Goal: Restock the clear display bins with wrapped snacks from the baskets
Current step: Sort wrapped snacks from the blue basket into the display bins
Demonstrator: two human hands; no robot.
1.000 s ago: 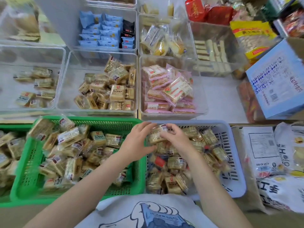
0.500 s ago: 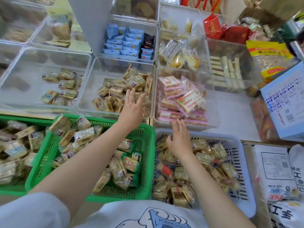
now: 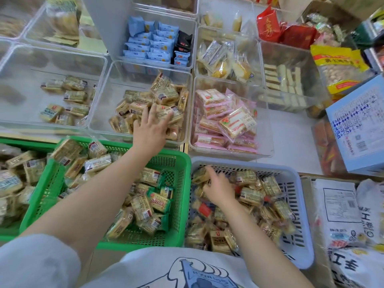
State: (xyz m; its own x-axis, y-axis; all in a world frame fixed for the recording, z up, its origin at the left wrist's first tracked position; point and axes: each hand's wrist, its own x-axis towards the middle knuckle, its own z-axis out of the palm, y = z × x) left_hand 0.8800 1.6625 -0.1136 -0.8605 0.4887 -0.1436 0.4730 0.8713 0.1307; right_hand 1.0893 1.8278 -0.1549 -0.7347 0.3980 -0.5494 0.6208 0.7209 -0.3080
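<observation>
L hand [image 3: 150, 129] reaches over the green basket [image 3: 182, 204] into the clear bin [image 3: 188, 104] at frame center, palm down, fingers spread apart and flat on the tan wrapped snacks [image 3: 166, 96] piled there; nothing pinched in its grip. R hand [image 3: 218, 187] is down in the pale blue basket [image 3: 299, 215], lower right of center, fingers curled over the wrapped snacks in it; whether its grip is clamped on a pack can't be told, fingertips hidden.

Green basket, lower left-center, holds mixed tan packs plus a green-wrapped pack [image 3: 159, 203]. A 2nd green basket [image 3: 8, 233] at far left edge, also w/ tan packs. Blue basket is about half full, tan packs w/ some red bits.

Bins: left clear bin [image 3: 99, 65] has only a few packs along its front; center bin's pile sits toward its right side; the bin to the right [image 3: 268, 146] holds pink-wrapped wafers [image 3: 228, 119]. Behind center bin, a bin w/ light blue packs [image 3: 149, 41] and a few black ones [image 3: 184, 41]. Upper right of center: bin w/ yellow cake packs [image 3: 226, 59], next to it one w/ pale bars [image 3: 284, 80].

Right edge: blue printed carton [image 3: 359, 125], yellow-red bag [image 3: 338, 67], red packs [image 3: 270, 24] at top. Lower right: white printed sacks [image 3: 340, 206]. Bottom: person's white tee w/ blue print [image 3: 199, 273], light sleeve [image 3: 35, 265] lower left.
</observation>
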